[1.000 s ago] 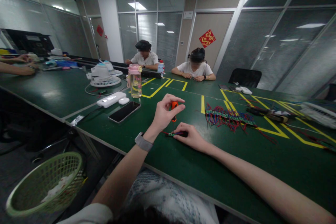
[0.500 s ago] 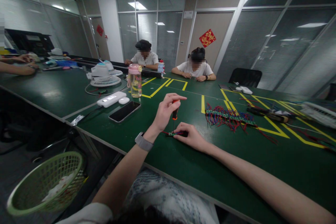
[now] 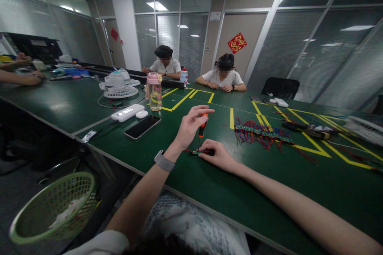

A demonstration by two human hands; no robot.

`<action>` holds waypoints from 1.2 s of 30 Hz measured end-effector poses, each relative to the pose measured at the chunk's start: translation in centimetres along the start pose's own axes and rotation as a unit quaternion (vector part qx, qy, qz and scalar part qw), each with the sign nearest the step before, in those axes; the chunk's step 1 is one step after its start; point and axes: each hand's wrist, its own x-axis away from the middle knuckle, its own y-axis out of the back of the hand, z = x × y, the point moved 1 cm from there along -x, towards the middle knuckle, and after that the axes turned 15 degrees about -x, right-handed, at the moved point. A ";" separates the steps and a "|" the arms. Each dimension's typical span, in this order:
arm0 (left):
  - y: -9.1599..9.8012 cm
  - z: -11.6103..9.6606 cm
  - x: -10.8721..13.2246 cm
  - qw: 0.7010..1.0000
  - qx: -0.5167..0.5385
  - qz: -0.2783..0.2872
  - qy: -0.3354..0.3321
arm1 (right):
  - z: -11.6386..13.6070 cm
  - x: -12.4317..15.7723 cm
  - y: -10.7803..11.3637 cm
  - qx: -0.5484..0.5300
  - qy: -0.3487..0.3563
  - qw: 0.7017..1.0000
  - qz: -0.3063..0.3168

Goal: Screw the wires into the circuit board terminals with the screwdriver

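My left hand (image 3: 189, 126) is closed on the orange-and-black handle of a screwdriver (image 3: 202, 129), with the index finger stretched over its top. The screwdriver stands nearly upright, its thin shaft reaching down to a small green circuit board (image 3: 194, 153) on the table. Whether the tip sits in a screw is too small to tell. My right hand (image 3: 220, 157) rests on the table and pinches the board's right end, where coloured wires run under the fingers. Red wire sticks out at the board's left end.
Right of my hands lies a row of wired circuit boards (image 3: 263, 132). To the left are a phone (image 3: 143, 126), a white power bank (image 3: 127, 112), a pink-lidded bottle (image 3: 154, 93) and a fan (image 3: 119, 86). Two people sit opposite. A green basket (image 3: 54, 211) stands below the table (image 3: 284, 199).
The screwdriver's handle has shifted slightly right and shows more orange at the top, and my left fingers have moved a little with it. My right hand and the board stay put.
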 end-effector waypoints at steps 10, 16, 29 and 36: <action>0.1 -0.2 0.0 0.995 -0.097 -0.025 -0.009 | 0.1 0.0 0.0 0.000 -0.007 1.000 -0.003; -0.4 -0.1 0.1 0.990 0.101 0.093 0.038 | 0.2 0.0 0.0 -0.005 -0.007 1.000 -0.002; 0.1 0.0 0.0 0.996 0.056 0.059 0.037 | 0.3 0.0 0.0 -0.001 -0.001 1.000 0.002; 0.5 0.2 -0.2 0.999 -0.032 -0.002 -0.002 | 0.1 0.0 0.0 0.000 0.002 1.000 -0.001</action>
